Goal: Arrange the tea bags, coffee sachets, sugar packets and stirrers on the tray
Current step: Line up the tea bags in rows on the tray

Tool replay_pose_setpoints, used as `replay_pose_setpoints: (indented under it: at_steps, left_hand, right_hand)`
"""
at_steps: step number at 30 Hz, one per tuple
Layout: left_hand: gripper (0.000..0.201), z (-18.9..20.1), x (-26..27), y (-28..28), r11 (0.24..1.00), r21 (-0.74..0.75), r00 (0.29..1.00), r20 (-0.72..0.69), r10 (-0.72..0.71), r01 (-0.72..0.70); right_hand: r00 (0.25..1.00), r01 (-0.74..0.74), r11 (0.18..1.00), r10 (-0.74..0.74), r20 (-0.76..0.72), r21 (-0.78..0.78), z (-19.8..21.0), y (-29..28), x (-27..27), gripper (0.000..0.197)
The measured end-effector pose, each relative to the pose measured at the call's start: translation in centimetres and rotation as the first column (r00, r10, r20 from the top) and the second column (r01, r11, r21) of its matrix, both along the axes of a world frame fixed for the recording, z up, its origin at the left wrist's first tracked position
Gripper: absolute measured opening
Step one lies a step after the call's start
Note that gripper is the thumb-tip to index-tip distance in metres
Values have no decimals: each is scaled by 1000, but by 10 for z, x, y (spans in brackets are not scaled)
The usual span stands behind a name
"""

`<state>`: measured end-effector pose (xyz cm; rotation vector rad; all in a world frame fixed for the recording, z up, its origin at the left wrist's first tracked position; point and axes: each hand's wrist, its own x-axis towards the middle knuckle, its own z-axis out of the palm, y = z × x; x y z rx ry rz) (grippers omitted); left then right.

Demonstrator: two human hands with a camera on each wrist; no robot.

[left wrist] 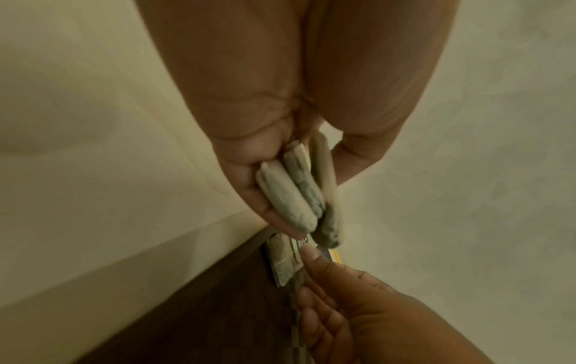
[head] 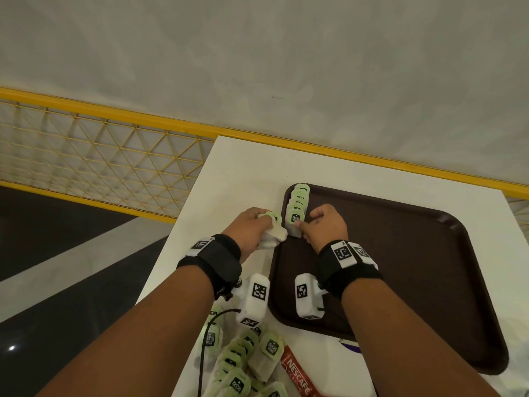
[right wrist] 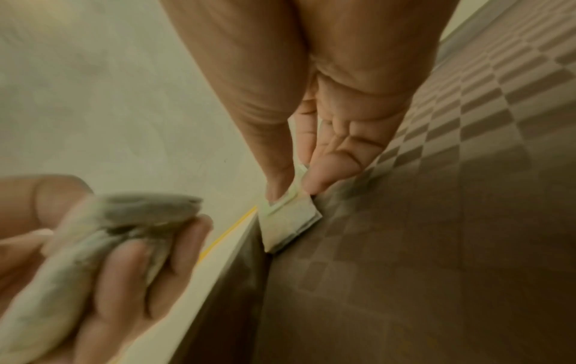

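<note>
A dark brown tray (head: 400,253) lies on the white table (head: 243,173). A row of green-tagged tea bags (head: 299,200) stands along the tray's far left edge. My right hand (head: 323,227) pinches the nearest tea bag (right wrist: 290,216) of that row between thumb and finger at the tray's left wall. My left hand (head: 252,227) hovers just left of the tray over the table and grips a small bunch of tea bags (left wrist: 296,192), seen too in the right wrist view as the bunch (right wrist: 109,236).
A pile of loose tea bags (head: 243,362) and a red Nescafé coffee sachet (head: 297,373) lie on the table near me. A yellow mesh railing (head: 100,156) runs behind the table's left side. The table's left edge (head: 183,224) is close to my left hand.
</note>
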<state>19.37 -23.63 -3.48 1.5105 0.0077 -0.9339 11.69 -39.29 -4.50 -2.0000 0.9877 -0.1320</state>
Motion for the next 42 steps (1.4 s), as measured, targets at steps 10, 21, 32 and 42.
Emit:
replay_pose_setpoints:
  at_steps: [10,21,32,42]
  left_hand:
    - [32,-4,-4,-3,991,29,976,174,-132,129]
    - [29,-3,-3,-3,1000,-16,995,103,20,-18]
    - [22,-9,-9,8,1000,-14,991,133,12,-10]
    - [32,-6,-14,5,999,-41,975,218,44,-35]
  right_hand:
    - [955,-295,944,285,86,147,27,14,-18,16]
    - [997,53,920,-74,38,389,10,11,-21,10]
    - [989,-28,999,34,-141,45,2,13,-13,22]
    - [992,-120,942,98,85,313,29,27,-25,16]
